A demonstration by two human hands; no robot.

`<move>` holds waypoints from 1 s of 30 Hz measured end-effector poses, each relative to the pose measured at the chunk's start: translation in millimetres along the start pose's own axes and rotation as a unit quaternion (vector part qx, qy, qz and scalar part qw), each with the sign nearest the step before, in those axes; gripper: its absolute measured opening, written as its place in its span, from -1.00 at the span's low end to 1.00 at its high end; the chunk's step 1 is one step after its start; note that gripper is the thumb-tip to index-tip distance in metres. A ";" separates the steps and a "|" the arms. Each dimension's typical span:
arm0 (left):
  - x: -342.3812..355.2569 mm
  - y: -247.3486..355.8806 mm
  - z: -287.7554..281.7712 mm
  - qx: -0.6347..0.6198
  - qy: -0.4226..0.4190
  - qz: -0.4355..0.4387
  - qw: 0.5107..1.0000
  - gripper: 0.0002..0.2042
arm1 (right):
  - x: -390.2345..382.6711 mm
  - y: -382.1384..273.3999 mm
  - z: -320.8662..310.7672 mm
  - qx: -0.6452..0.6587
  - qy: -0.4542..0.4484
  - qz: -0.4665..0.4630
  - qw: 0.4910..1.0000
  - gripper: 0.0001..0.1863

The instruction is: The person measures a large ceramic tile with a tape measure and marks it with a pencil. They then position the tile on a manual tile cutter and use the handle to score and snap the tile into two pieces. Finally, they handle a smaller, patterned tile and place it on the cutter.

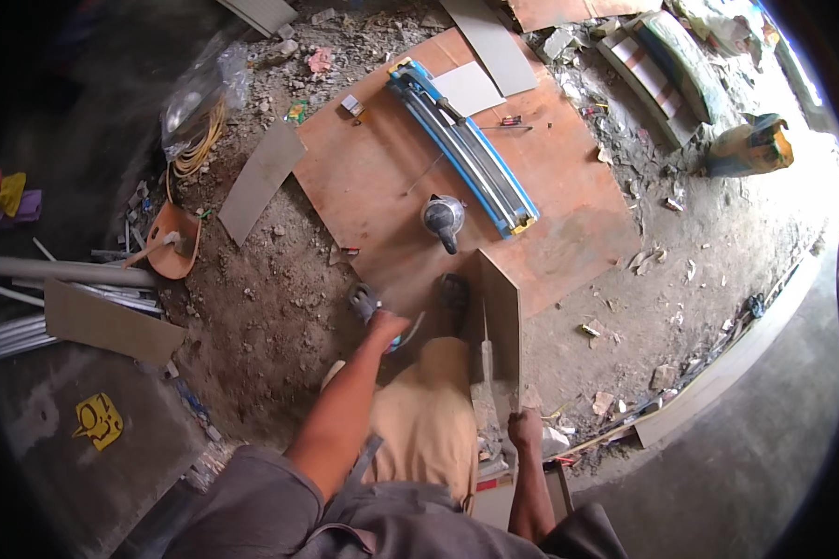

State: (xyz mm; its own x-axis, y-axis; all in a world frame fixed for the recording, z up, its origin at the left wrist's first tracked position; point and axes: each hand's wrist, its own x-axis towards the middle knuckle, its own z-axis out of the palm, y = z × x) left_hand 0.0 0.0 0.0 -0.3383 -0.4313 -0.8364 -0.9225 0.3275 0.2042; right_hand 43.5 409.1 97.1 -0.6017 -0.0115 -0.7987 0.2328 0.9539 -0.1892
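Observation:
My right hand (525, 429) is closed on the near edge of a large grey-brown tile (502, 312), which stands upright on edge beside my right leg. My left hand (388, 328) is closed in front of my left knee, above my shoe (362, 301). Whatever it grips, if anything, cannot be made out; a bit of teal shows just below it. Ahead of my feet, a round silver thing with a dark handle, like a kettle (441, 214), sits on a reddish-brown board (364, 186). Beyond it lies a blue manual tile cutter (463, 147).
Cut tile pieces lie by the cutter (468, 88) and left of the board (263, 182). An orange-brown basin (174, 244), pale pipes (65, 271) and coiled yellow cable (202, 149) are at the left. Rubble covers the ground, and a torn sack (750, 149) stands at the far right.

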 end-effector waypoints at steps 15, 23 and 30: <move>244.7 101.7 132.6 -0.195 -0.044 -0.147 0.969 -0.13 | 14.9 -83.7 -93.2 -0.071 -0.056 0.063 0.994 -0.89; 240.2 133.0 123.8 -0.143 -0.003 -0.166 0.976 -0.38 | 20.2 -143.9 -121.6 -0.133 -0.060 0.036 0.989 -0.80; 229.0 68.9 54.0 -0.161 -0.013 -0.030 0.986 -0.43 | 31.0 -216.8 -129.7 -0.213 -0.115 0.052 0.969 -0.72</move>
State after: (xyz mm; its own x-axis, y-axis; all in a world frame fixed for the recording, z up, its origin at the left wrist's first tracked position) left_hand -131.0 -30.8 -204.9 -0.2809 -0.4194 -0.8633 -0.9530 0.0158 0.3025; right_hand -124.8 240.8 187.4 -0.3947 0.0715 -0.9160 -0.0825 0.9902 0.1128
